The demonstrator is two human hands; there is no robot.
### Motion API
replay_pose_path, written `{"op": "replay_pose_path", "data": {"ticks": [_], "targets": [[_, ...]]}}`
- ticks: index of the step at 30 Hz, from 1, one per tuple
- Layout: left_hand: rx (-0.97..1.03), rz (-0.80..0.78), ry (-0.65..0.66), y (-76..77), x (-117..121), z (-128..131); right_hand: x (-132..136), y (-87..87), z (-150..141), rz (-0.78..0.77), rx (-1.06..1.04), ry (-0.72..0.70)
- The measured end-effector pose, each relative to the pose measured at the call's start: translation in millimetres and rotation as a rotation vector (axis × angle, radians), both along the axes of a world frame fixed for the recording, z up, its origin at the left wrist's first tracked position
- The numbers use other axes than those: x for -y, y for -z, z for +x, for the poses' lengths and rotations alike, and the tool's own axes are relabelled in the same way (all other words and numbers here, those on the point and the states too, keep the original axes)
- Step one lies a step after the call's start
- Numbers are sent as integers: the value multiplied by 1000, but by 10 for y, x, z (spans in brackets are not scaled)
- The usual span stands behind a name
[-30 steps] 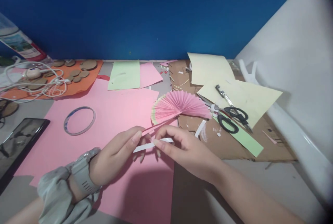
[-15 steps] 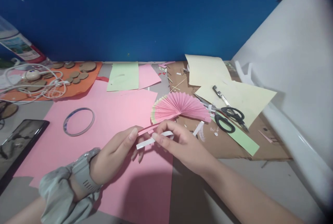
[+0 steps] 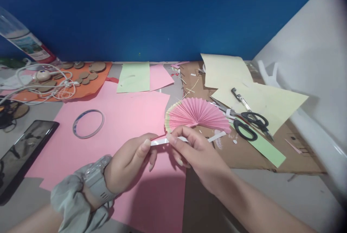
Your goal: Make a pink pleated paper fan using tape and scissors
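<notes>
Thumb and fingers of my left hand (image 3: pixel 130 159) pinch a narrow pink paper strip, with one end of a white tape strip (image 3: pixel 160 141) lying along it. My right hand (image 3: pixel 196 153) grips the white strip between thumb and index finger, a short way to the right. The strip's tail comes out past my right knuckles. Just beyond the hands a pleated pink paper fan (image 3: pixel 199 112) with a pale yellow-green left end lies spread. My fingers hide part of both strips.
Black-handled scissors (image 3: pixel 245 130) and a pen (image 3: pixel 244 103) lie right, on cream paper (image 3: pixel 282 99) and cardboard (image 3: pixel 303 157). A tape ring (image 3: pixel 102 126) rests on pink paper (image 3: pixel 130 113). Left are a phone (image 3: pixel 27 153), white cables (image 3: pixel 24 67) and a bottle (image 3: pixel 32 47).
The white strip, looped and apart from the pink one before, now lies straight along it, its left end under my left thumb. The view has shifted slightly left.
</notes>
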State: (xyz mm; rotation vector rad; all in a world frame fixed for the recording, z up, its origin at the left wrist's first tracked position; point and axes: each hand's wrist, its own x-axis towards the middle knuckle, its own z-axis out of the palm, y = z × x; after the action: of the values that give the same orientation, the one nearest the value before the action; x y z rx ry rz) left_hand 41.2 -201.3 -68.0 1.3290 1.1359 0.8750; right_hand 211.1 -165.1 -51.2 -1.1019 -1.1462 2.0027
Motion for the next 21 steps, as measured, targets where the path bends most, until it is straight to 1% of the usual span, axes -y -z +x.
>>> {"op": "replay_pose_path", "data": {"ticks": [4, 7, 9, 14, 21], "targets": [[-58, 42, 43, 6, 11, -16, 25, -8, -25, -19, 37, 42], [-130, 93, 101, -11, 10, -44, 34, -21, -7, -5, 78, 15], [-145, 112, 124, -21, 5, -57, 38, -29, 14, -15, 103, -11], [-116, 154, 138, -23, -6, -70, 33, -47, 56, -76, 132, -57], [-206, 195, 161, -65, -28, -74, 1, -105, 45, -125, 205, -88]]}}
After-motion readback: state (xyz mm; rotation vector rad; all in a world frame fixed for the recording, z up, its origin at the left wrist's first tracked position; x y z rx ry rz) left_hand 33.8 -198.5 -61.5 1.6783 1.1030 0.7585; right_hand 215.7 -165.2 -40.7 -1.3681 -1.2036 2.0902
